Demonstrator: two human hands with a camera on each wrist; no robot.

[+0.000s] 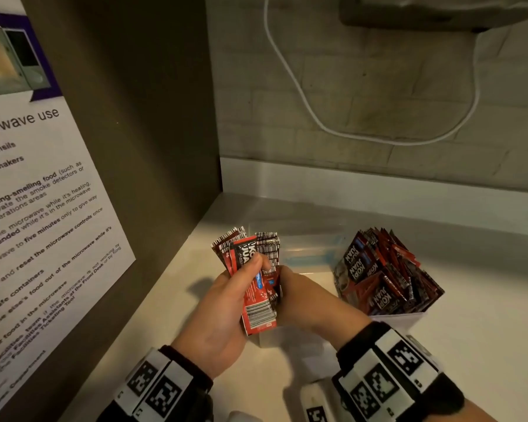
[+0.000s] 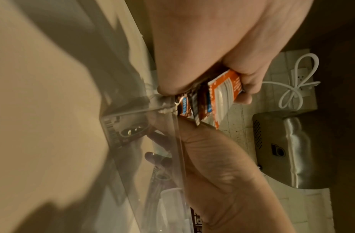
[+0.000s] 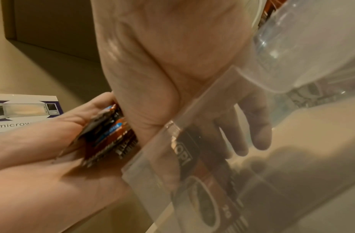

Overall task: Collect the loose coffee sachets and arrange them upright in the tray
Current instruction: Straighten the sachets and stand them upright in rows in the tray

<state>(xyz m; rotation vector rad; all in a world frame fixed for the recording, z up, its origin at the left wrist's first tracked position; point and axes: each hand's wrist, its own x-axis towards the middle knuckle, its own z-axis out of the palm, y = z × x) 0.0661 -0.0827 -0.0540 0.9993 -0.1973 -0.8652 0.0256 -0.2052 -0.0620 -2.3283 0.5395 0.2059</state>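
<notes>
Sachets (image 1: 250, 269): a fanned red-and-black bundle sits in the left hand (image 1: 223, 312), thumb curled over the front, fingers behind, held just above the near-left end of the clear tray (image 1: 311, 248). Right hand (image 1: 305, 300) is against the bundle's right edge; in the right wrist view its fingers (image 3: 258, 126) reach down inside the tray, seen through the clear wall. Whether they pinch a sachet or only steady the stack cannot be told.

Progress, as a judgement: partway. The right end of the tray already carries a packed block of sachets (image 1: 387, 275), roughly upright, some tilted and fanned. The left compartment looks mostly unfilled; through the wall, one sachet (image 3: 194, 170) shows inside it. Left to do: seat the held bundle upright, then square up the leaning ones.

Around: white counter (image 1: 470, 345), tiled wall with a looped white cable (image 1: 317, 123), microwave-use poster (image 1: 37, 208) on the left panel.
</notes>
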